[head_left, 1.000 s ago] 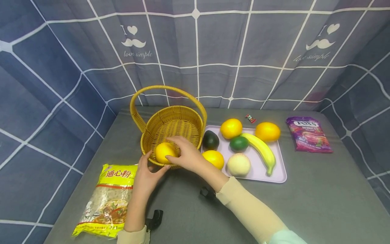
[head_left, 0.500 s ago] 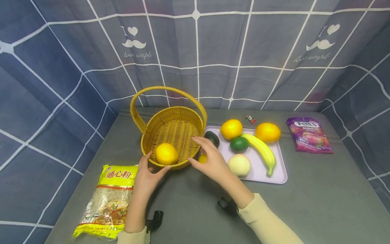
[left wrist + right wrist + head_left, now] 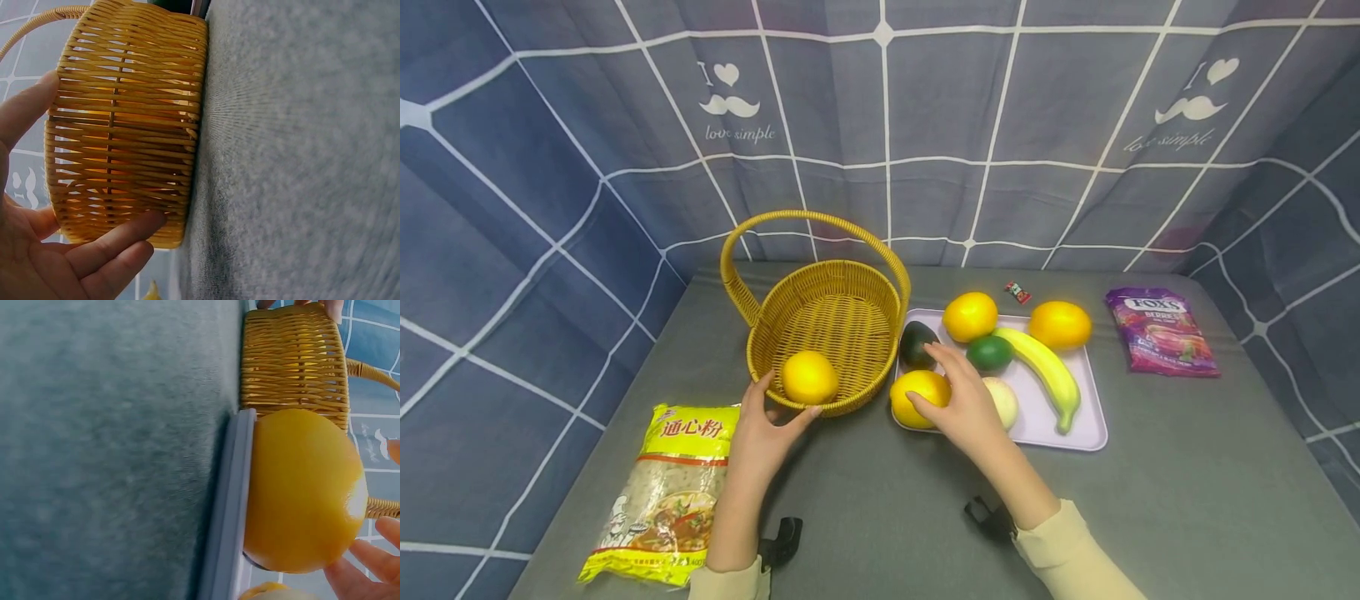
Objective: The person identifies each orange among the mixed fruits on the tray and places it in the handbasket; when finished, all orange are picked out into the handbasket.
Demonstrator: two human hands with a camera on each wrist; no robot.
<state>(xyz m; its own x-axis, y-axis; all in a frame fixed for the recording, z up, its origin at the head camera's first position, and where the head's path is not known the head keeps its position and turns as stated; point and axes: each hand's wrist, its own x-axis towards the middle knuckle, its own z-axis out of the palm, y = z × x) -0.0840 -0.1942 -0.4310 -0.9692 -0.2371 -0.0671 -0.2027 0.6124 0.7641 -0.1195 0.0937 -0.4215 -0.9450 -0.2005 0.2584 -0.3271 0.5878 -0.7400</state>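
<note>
The left hand (image 3: 767, 433) holds the near rim of a woven basket (image 3: 857, 333), its thumb at the rim and other fingertips along the outer wall in the left wrist view. Inside the basket, by that hand, lies a yellow-orange fruit (image 3: 809, 378). The right hand (image 3: 958, 400) has its thumb and fingers spread around a similar yellow-orange fruit (image 3: 306, 494) at the near left corner of a lilac tray (image 3: 1090, 417). Its fingertips come right up to the fruit's side. Behind this fruit sits a dark avocado (image 3: 916, 343); a pale round fruit (image 3: 1002, 402) is partly hidden by the hand.
Also on the tray are a banana (image 3: 1045, 367), a green fruit (image 3: 989, 354) and two more yellow-orange fruits (image 3: 970, 317). A pasta bag (image 3: 662, 500) lies at the left, a purple candy bag (image 3: 1161, 332) at the right. A small red wrapped candy (image 3: 1017, 292) lies behind the tray.
The right hand has let go of the fruit inside the basket and moved right to the fruit at the tray's near left corner. The left hand and basket have stayed in place.
</note>
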